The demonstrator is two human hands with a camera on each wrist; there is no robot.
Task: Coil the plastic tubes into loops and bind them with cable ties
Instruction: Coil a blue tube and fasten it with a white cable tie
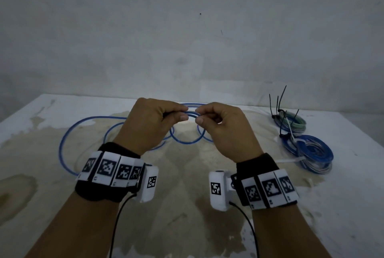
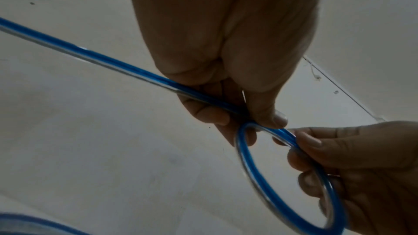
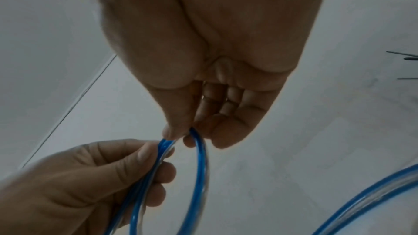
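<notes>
Stained white desk (image 1: 342, 195), bare grey wall behind. Blue tube (image 1: 83, 128) sprawled loose across desk, one small loop lifted between hands. Left hand (image 1: 152, 123) and right hand (image 1: 223, 127) both pinching loop top, thumb against fingers (image 2: 314, 142). Risks: springy tube popping out of pinch and uncoiling; slack snagging itself. Finished bundles (image 1: 309, 153) on right, cable ties (image 1: 280, 99) standing up from them.
</notes>
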